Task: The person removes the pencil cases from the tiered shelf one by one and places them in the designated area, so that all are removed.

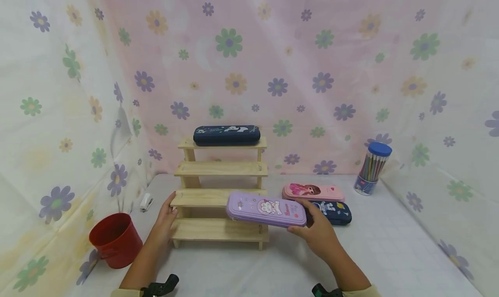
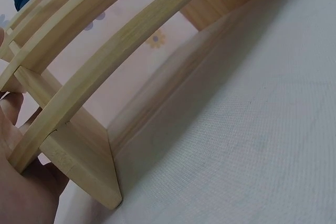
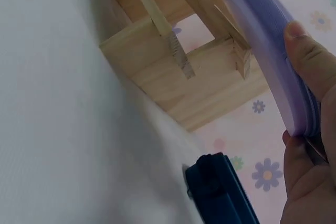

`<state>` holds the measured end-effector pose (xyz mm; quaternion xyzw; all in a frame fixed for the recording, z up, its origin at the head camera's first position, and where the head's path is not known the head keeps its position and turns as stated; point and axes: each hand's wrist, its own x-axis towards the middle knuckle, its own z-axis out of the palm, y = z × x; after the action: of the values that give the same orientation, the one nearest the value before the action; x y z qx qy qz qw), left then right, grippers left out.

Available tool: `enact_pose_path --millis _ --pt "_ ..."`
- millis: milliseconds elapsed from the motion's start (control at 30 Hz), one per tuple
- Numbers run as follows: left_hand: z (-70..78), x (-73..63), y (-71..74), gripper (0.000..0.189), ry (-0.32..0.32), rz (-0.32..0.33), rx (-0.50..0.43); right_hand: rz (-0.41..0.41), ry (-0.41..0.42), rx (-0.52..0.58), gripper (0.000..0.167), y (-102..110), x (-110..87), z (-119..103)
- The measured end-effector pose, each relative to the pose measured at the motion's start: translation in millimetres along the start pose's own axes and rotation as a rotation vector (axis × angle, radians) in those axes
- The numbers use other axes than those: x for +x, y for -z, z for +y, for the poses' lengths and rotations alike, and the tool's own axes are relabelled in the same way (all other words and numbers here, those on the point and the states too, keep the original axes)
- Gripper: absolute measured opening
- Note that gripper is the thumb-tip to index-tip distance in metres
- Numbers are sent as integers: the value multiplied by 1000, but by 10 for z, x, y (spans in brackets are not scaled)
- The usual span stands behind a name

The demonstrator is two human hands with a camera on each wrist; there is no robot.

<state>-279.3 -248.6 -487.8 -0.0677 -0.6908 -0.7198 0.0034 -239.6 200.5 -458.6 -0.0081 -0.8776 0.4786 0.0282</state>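
Note:
My right hand point(image 1: 319, 231) grips the right end of a lilac pencil case point(image 1: 249, 205) with a cartoon rabbit on its lid. The case is tilted and hangs in front of the lower tiers of a stepped wooden rack point(image 1: 218, 233). In the right wrist view, the thumb lies along the zipped edge of the case. My left hand point(image 1: 166, 217) holds the left side of the rack around its lower tiers; the left wrist view shows fingers behind the side boards. On the top tier lies a dark blue panda pencil case point(image 1: 227, 136).
Right of the rack lie a pink pencil case point(image 1: 323, 193) and a navy pencil case point(image 1: 339, 212), partly behind my right hand. A pencil tub with a blue lid point(image 1: 372, 169) stands farther right. At left are a red bucket point(image 1: 117, 240) and a small white object point(image 1: 146, 201).

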Motion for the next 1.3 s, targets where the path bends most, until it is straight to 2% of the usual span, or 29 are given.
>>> enact_pose_path --millis 167,333,467,667,833,1300 --pt "-15 -9 -7 63 29 18 24 -21 -28 5 96 95 -44 125" --pt "-20 -9 -6 63 24 30 34 -46 -34 26 98 193 -44 273" --pt "0 -17 -20 63 52 30 35 -52 -42 31 97 283 -86 384" --pt "5 -1 -7 62 11 1 24 -52 -75 34 97 386 -114 509" --pt "-2 12 2 63 -10 3 31 -49 -88 30 98 452 -121 577" --pt "0 7 -4 63 3 27 26 -57 -122 -35 105 728 -169 857"
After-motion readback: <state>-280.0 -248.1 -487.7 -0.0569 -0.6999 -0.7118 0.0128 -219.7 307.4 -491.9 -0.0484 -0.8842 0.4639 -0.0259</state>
